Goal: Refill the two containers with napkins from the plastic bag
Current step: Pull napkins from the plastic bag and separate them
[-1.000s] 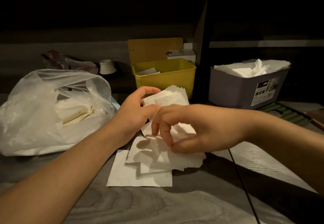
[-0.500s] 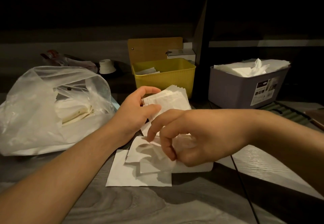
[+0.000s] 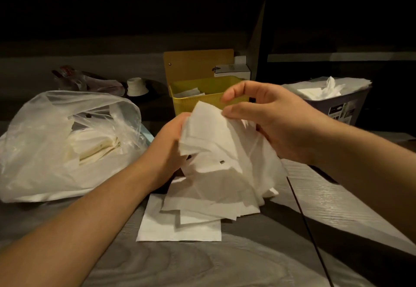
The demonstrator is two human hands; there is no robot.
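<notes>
Since a second earlier, the right hand (image 3: 276, 120) had risen off the table (image 3: 225, 264), lifting a loose bunch of napkins (image 3: 216, 142) from the scattered pile up against the stack the left hand (image 3: 167, 142) was holding. Right fingers (image 3: 234, 112) were curled, thumb and forefinger pinching the top edge of the sheets; left fingers were wrapped round the stack's left side, mostly hidden behind the paper. More napkins (image 3: 180, 226) lay fanned on the table just below both hands.

The paper looked thin, limp and very light, so it would probably sag, slide apart and crease unless squared up and held across the whole stack near its middle, not by one corner.

Beyond the fingers stood the yellow container (image 3: 195, 104), nearly empty, and further right the grey container (image 3: 344, 109), heaped with napkins. Left of the left hand lay the plastic bag (image 3: 45, 142), more napkins inside. Nothing appeared to block the way to the yellow container.
</notes>
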